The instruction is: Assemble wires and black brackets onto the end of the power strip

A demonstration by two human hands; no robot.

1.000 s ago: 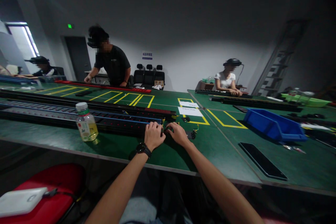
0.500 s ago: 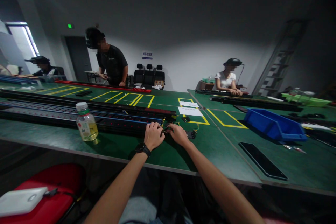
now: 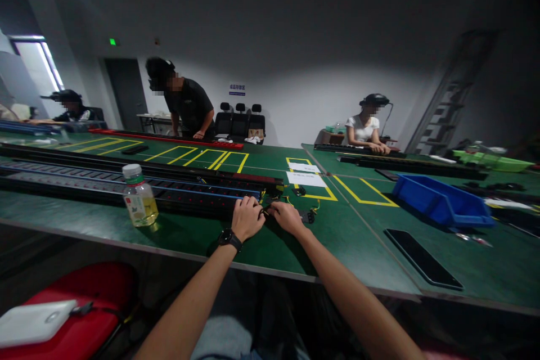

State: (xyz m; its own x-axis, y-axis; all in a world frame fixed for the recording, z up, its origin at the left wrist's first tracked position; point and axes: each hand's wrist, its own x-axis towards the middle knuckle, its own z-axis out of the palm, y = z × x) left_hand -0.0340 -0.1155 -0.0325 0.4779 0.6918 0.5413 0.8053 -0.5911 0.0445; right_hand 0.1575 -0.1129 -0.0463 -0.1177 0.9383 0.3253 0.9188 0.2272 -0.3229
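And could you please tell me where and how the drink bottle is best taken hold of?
Probably around the bottle, on its rounded body below the white cap, with the left hand coming from the near side: it stands upright, and the long black rail lies just behind it.

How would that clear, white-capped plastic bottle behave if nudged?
The clear, white-capped plastic bottle probably resists small nudges, since yellow liquid sits low; it might tip if pushed high, being upright and taller than wide.

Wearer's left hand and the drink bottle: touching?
Apart. The head view shows a clear gap: green tabletop is visible between the bottle and the left hand.
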